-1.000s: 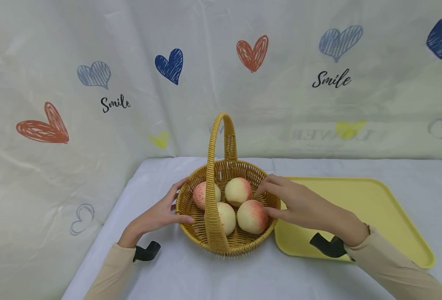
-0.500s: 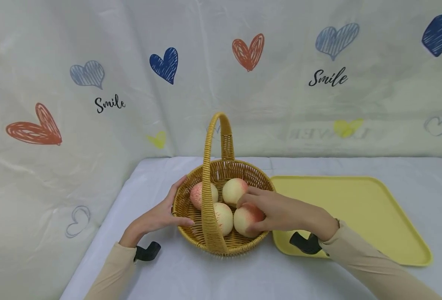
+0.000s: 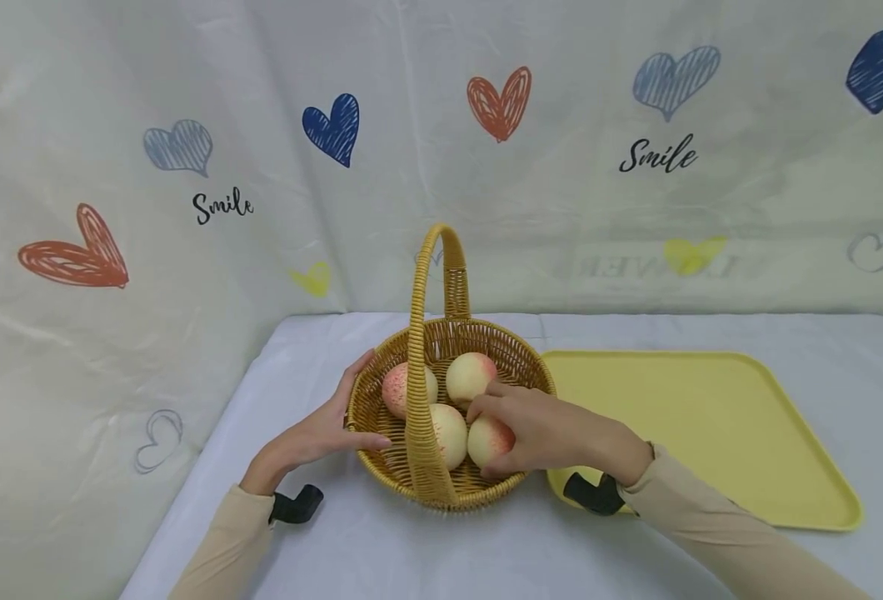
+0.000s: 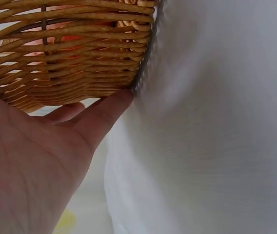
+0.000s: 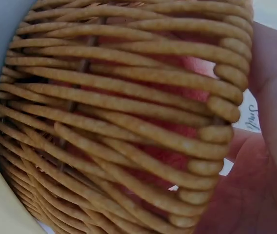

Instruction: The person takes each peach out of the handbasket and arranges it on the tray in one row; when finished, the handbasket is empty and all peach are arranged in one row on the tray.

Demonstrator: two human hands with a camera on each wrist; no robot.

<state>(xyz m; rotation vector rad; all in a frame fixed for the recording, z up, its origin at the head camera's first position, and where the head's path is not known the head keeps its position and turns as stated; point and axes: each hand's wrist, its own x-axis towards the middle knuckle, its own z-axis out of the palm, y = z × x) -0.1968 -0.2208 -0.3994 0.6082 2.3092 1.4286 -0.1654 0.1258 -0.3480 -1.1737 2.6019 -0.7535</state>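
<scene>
A brown wicker basket (image 3: 512, 343) with a tall arched handle (image 3: 416, 350) stands on the white-covered table, holding several cream-and-pink peaches. My left hand (image 3: 310, 435) holds the basket's left side, thumb over the rim and fingers along the outer wall; in the left wrist view its fingers reach the basket's base. Reaching over the right rim, my right hand (image 3: 550, 427) grips the front right peach (image 3: 488, 442), which it partly covers. Beside that one lie a front peach (image 3: 451, 437), a back peach (image 3: 470, 377) and a left peach (image 3: 395, 390) partly behind the handle.
A yellow tray (image 3: 681, 417) lies to the right of the basket, under my right forearm. Behind the table hangs a white cloth (image 3: 426, 83) printed with hearts and words. A black wrist mount (image 3: 594, 493) sits below my right wrist.
My right hand has moved left and down from the basket's right rim and closed round the front right peach. The left hand has stayed at the basket's side.
</scene>
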